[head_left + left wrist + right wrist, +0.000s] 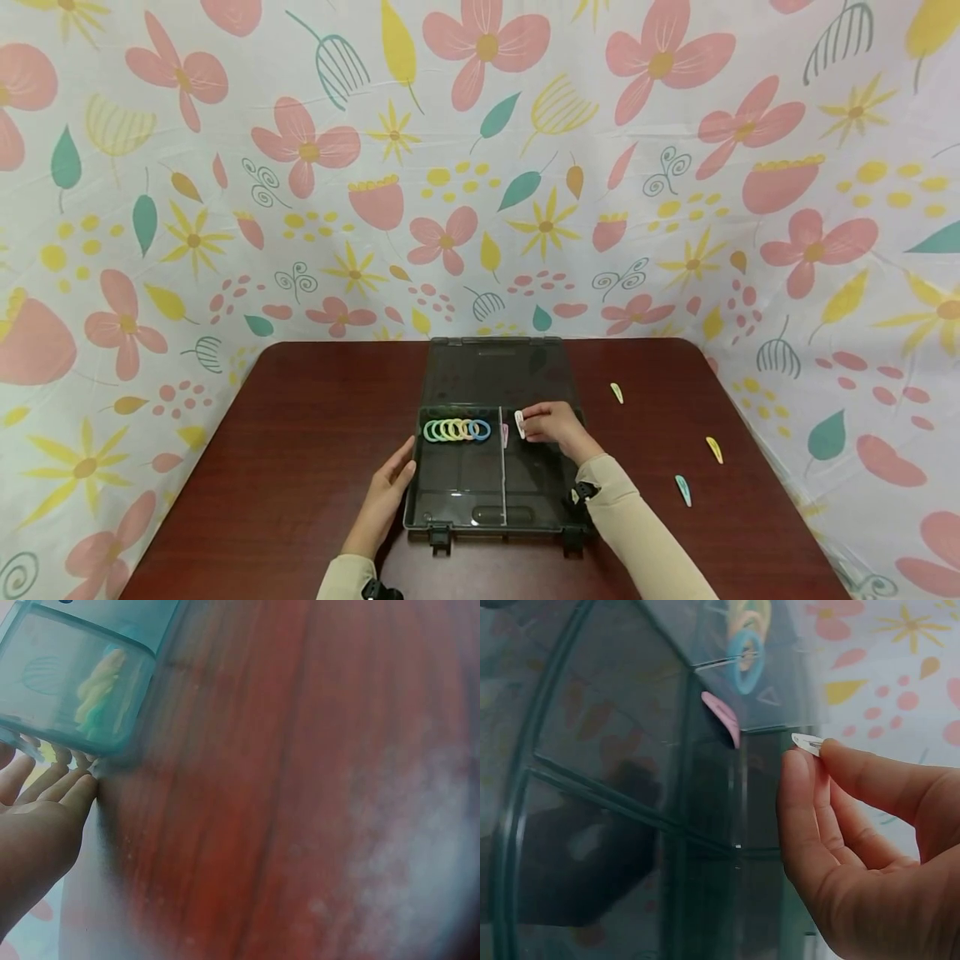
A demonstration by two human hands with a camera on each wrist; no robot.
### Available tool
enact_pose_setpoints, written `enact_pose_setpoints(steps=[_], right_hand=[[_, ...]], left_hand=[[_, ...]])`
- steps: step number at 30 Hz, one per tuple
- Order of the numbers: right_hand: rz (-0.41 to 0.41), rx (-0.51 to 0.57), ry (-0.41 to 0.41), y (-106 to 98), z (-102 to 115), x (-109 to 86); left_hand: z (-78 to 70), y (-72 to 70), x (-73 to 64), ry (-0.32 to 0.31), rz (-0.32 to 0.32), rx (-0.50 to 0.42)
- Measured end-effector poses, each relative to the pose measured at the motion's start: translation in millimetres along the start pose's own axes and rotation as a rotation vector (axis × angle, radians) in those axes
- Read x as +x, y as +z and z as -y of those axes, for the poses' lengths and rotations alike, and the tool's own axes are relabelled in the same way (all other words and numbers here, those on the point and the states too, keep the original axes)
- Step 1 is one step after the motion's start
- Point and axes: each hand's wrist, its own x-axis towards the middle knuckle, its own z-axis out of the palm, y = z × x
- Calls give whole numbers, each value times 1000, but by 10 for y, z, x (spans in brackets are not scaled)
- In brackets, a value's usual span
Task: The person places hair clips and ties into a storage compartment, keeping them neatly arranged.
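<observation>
From the head view, your hands are apart: the left hand [388,492] lies with fingers extended along the left side of the dark see-through box [525,529], probably to steady it, while the right hand [552,425] pinches a white clip [520,424] over the right compartment [536,492], near its back end. A pink clip [506,436] sits in there beside the divider [503,479], which seems meant to keep clips apart from the overlapping coloured rings [457,430] lined up on the left. The lid [498,371] lies folded back on the table [322,442], leaving both compartments open to your reach, and yellow [617,393], orange-yellow [714,450] and teal [682,490] clips lie loose on the right, likely for your right hand's ease. Your left wrist view adds what the head view can't give: your left fingers seen from outside, at the box's lower edge, with the rings blurred through its wall. Your right wrist view shows the pinch itself, thumb and fingertip on one end of the white clip, its other end free, and the pink clip tilted; the loose clips don't show there.
</observation>
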Motion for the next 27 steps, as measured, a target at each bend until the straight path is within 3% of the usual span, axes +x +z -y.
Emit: enact_pose_setpoints(steps=[12, 27], right_hand=[[-16, -17, 127, 94, -110, 114], [-89, -32, 144, 185, -198, 140]], left_hand=[[2, -6, 11, 6, -3, 4], [21, -2, 8, 5, 4, 13]])
